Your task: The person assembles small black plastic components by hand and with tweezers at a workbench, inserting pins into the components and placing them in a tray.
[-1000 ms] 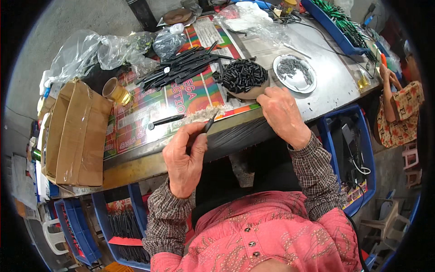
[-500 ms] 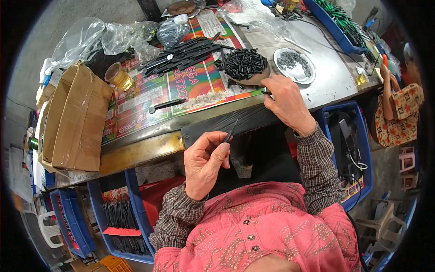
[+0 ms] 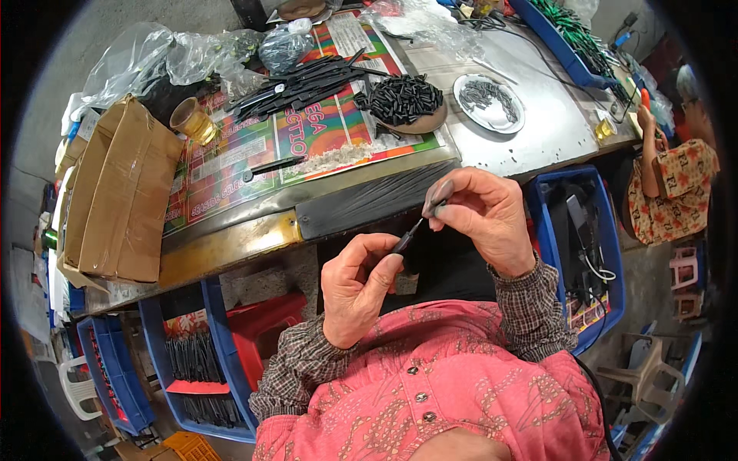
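Note:
Between its thumb and fingers, my left hand [image 3: 355,288] grips a slim black rod [image 3: 403,241] with a thin pointed metal tip. My right hand [image 3: 488,223] meets that tip, pinching a small dark piece [image 3: 440,204] whose kind is mostly hidden by the fingers. Beyond the hands, a round brown dish [image 3: 427,125] is heaped with short black tubes [image 3: 400,100]. To its right, a white plate [image 3: 513,125] carries many tiny dark pieces [image 3: 486,98]. Long flat black parts [image 3: 304,88] lie piled further left, and one more black part [image 3: 273,167] rests alone nearer the edge.
An open cardboard box [image 3: 127,200] and a cup of yellow liquid [image 3: 194,123] stand left. Blue bins [image 3: 615,265] flank me under the table, the left one [image 3: 223,361] holding black parts. Another person [image 3: 673,192] sits at right, near a blue tray [image 3: 573,58].
My right hand has come from the dish of black tubes down to the tip of the black rod, a small piece in its fingers. My left hand stays nearly in place.

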Demonstrator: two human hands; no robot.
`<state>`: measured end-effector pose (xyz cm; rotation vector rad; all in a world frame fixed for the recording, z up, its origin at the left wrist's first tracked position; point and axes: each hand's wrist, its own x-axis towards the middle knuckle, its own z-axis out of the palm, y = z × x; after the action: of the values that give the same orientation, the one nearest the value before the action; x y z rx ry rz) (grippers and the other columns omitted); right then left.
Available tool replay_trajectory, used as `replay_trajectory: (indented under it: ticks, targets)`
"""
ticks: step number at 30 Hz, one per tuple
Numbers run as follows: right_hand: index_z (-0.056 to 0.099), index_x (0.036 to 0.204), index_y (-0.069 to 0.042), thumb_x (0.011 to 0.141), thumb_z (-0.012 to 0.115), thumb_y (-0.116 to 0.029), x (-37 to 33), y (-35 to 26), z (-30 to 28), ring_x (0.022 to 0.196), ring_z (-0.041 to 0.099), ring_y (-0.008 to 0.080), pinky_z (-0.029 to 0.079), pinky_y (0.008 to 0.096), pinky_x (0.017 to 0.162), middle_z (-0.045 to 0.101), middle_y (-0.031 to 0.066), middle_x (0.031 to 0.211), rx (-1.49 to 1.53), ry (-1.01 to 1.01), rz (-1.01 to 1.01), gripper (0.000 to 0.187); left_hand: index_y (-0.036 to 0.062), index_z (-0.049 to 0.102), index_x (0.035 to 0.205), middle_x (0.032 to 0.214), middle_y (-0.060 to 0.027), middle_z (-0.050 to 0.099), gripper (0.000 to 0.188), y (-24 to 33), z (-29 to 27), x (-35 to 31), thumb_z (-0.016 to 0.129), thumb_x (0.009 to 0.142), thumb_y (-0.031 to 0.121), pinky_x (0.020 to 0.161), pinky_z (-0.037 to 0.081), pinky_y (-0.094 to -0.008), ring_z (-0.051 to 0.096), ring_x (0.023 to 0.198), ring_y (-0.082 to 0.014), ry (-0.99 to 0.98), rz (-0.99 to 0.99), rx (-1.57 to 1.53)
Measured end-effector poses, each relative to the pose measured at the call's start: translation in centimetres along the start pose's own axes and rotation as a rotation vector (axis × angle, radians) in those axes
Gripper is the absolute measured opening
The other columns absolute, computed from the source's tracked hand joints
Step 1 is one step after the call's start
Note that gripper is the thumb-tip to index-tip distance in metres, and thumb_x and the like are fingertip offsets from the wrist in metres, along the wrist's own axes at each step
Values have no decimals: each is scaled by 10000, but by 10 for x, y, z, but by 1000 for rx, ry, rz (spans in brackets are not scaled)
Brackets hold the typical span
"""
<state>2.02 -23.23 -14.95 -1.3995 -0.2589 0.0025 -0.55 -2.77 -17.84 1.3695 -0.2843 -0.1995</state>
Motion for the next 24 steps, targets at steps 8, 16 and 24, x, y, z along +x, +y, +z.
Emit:
replay_trajectory:
  ticks: [8, 16, 24]
  targets:
    - [615, 994, 47, 862, 631, 32, -8, 2, 8, 794, 625, 94, 529, 218, 719, 634, 58, 922, 103, -59, 10, 134, -35, 576, 1053, 793, -35, 604, 164, 2, 2, -7, 596, 932, 73, 563, 442, -198, 537, 631, -66, -21, -5, 58]
    - [624, 997, 30, 846, 649, 42, -12, 6, 12, 843, 595, 61, 504, 194, 740, 608, 8, 914, 38, -98, 24, 154, -31, 579, 1051, 790, -31, 604, 161, -2, 2, -9, 600, 930, 72, 563, 437, -198, 529, 628, -64, -22, 4, 71]
    - [633, 979, 33, 851, 636, 45, -12, 8, 13, 846, 576, 56, 486, 195, 725, 600, 9, 932, 5, -156, 86, 129, -22, 608, 1007, 738, 11, 600, 129, -15, 0, -10, 622, 915, 69, 522, 415, -171, 503, 594, -21, -13, -10, -76]
